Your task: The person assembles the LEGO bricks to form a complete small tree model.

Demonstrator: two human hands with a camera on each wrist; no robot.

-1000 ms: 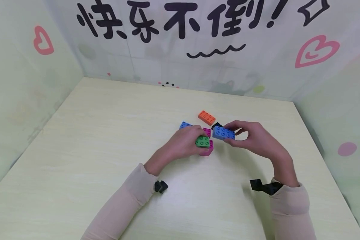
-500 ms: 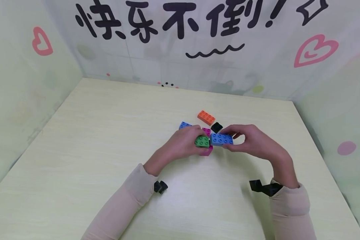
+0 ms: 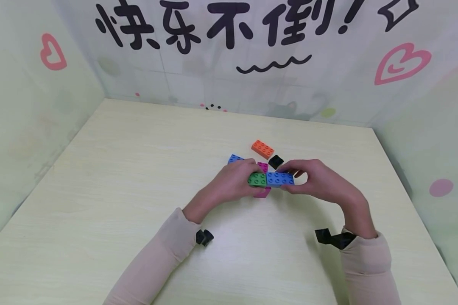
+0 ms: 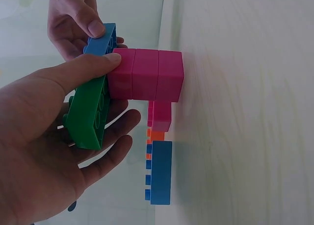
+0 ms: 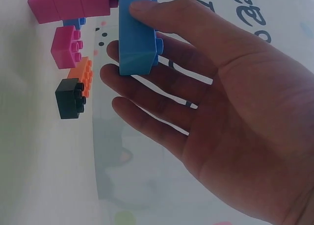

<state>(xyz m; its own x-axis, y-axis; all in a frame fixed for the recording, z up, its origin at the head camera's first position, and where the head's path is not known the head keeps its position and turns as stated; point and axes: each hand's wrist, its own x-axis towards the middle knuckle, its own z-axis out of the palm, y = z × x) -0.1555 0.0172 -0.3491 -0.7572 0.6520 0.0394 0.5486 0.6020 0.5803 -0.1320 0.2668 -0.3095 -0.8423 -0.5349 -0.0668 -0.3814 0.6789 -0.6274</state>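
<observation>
A stack of three pink bricks (image 4: 145,83) stands upright on the table. On top of it a green brick (image 3: 257,180) and a blue brick (image 3: 280,179) lie end to end, studs up. The left hand (image 3: 234,182) pinches the green brick, its thumb tip reaching onto the uppermost pink brick in the left wrist view. Thumb and fingers of the right hand (image 3: 322,183) hold the blue brick by its long sides. From the right wrist, a narrow gap with a dark stud shows between the blue brick and the pink stack.
Behind the hands lie an orange brick (image 3: 262,149), a small black brick (image 3: 276,162), a second blue brick (image 3: 233,159) and another pink brick (image 3: 263,166). A printed cloth wall (image 3: 198,80) rises at the table's back edge, with side walls left and right.
The right hand has brought the blue brick down and left, from beyond the stack to the green brick's end. The left hand has stayed in place.
</observation>
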